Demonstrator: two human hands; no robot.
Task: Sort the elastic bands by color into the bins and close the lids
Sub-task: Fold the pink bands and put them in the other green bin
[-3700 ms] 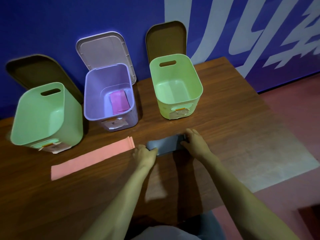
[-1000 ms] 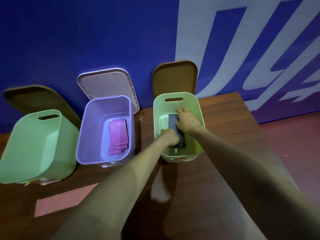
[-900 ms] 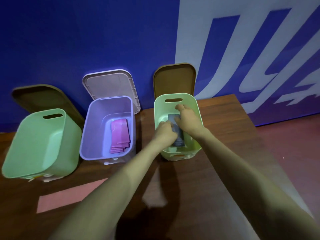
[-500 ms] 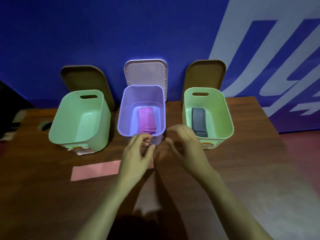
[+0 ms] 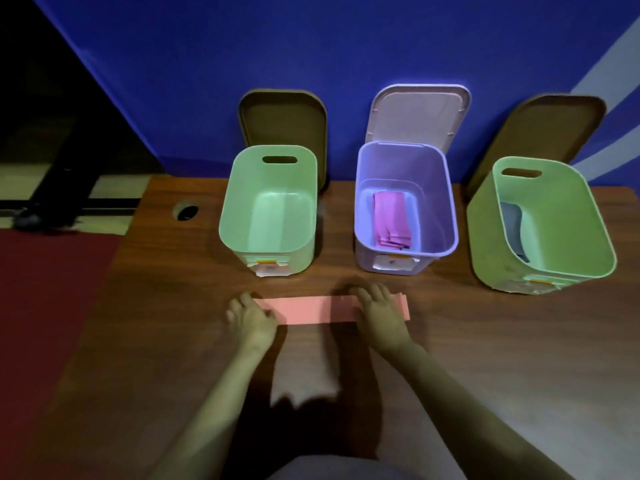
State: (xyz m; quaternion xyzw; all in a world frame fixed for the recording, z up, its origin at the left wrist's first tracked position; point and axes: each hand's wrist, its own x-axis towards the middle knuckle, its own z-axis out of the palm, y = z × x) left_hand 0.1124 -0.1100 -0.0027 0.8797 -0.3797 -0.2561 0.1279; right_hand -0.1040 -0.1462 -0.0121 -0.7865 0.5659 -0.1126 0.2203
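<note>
Left of the left hand (image 5: 251,322): red floor (image 5: 45,306), then the brown wooden table (image 5: 485,358). This hand, fingers bent, covers the pink band's (image 5: 311,310) left end; if it pinches, I cannot tell. The right hand (image 5: 379,313) lies flat on the band. Beyond the hands the left green bin (image 5: 242,202), purple bin (image 5: 436,195) and right green bin (image 5: 485,237) stand open against the blue wall (image 5: 311,46).

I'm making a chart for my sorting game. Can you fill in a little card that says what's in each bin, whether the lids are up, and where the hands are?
Left green bin: empty
Purple bin: folded purple-pink bands
Right green bin: grey band
Left lid: up
Middle lid: up
Right lid: up
Table: light pink band lying flat in front of the bins
Left hand: on the light pink band's left end; grip unclear
Right hand: rests on it near the right end
</note>
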